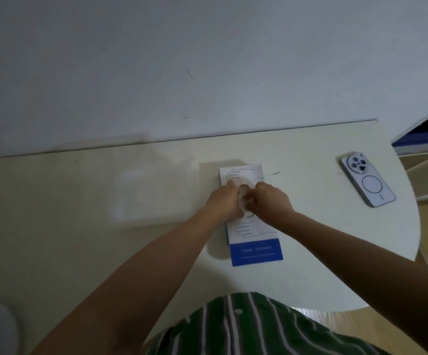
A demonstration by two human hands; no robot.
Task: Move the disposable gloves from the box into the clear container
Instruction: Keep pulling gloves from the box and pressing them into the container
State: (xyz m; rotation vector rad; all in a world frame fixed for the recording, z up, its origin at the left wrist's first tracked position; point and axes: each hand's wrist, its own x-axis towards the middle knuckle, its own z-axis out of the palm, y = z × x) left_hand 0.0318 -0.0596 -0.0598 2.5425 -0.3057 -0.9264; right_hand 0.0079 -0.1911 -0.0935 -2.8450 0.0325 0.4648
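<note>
Left grip [224, 201], right grip [271, 198] pinch clear gloves [243, 199] atop white-blue box [256, 252].

White table [54, 201] carries a box [256, 252] lying flat, a clear container [151, 201] to its left, and a phone [368, 183] face down, well apart at right.

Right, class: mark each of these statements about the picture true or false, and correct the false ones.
1. The left hand and right hand both grip gloves at the middle of the box. True.
2. The phone lies left of the box. False: it lies to the right, near the edge of the table.
3. The box stands upright. False: it lies flat on the table.
4. The box's blue end points toward the person. True.
5. The clear container sits left of the box. True.
</note>
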